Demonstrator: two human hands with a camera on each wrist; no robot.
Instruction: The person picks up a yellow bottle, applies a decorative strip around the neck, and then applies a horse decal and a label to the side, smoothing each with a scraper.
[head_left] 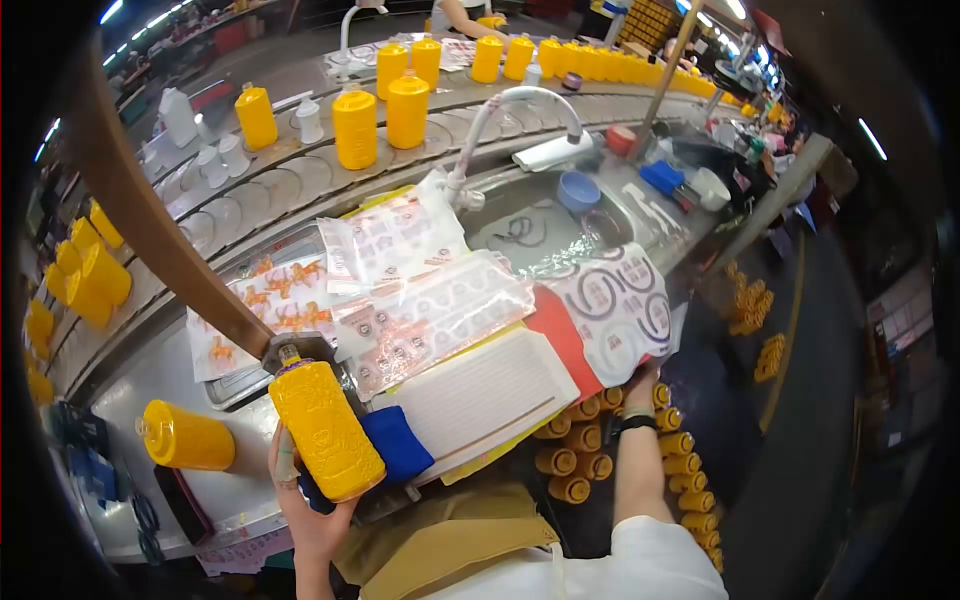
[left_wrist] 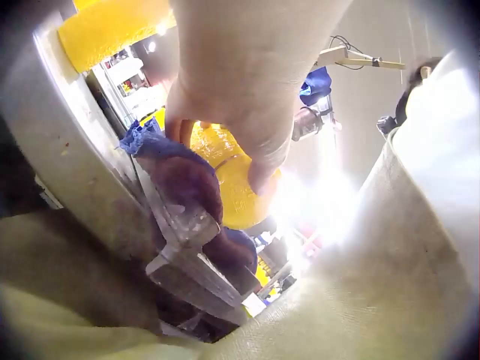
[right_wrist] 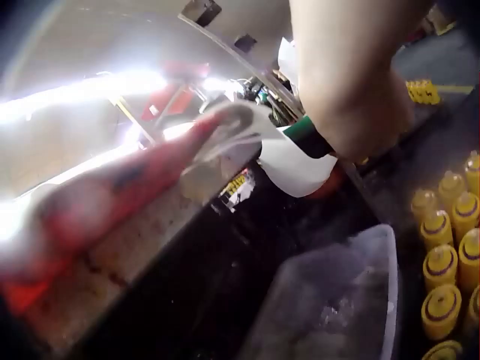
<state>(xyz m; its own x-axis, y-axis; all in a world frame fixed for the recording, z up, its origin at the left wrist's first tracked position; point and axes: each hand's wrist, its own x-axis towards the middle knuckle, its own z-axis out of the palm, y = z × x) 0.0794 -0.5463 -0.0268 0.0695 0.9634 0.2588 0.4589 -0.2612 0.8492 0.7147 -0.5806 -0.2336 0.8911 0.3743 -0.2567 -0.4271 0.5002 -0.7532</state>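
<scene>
My left hand (head_left: 312, 515) grips a yellow embossed bottle (head_left: 325, 425) near its base, with the neck pointing away. In the left wrist view, fingers and thumb spread round that bottle (left_wrist: 232, 176). Beside it hangs a folded blue cloth (head_left: 397, 443). At the bench's front right edge, my right hand (head_left: 640, 385) meets the edge of a printed decal sheet (head_left: 615, 305) lying over a red mat (head_left: 562, 335). The right wrist view shows a dark green strip (right_wrist: 307, 136) beside the right hand (right_wrist: 367, 120); whether the fingers hold it, I cannot tell.
Another yellow bottle (head_left: 190, 435) lies on the left metal worktop. More decal sheets (head_left: 400, 240) surround a white ribbed pad (head_left: 480, 400). Behind are a water-filled sink (head_left: 520, 235), a faucet (head_left: 520, 95) and a conveyor (head_left: 290, 185). Several bottles (head_left: 690, 482) stand below right, near a clear plastic bin (right_wrist: 390, 277).
</scene>
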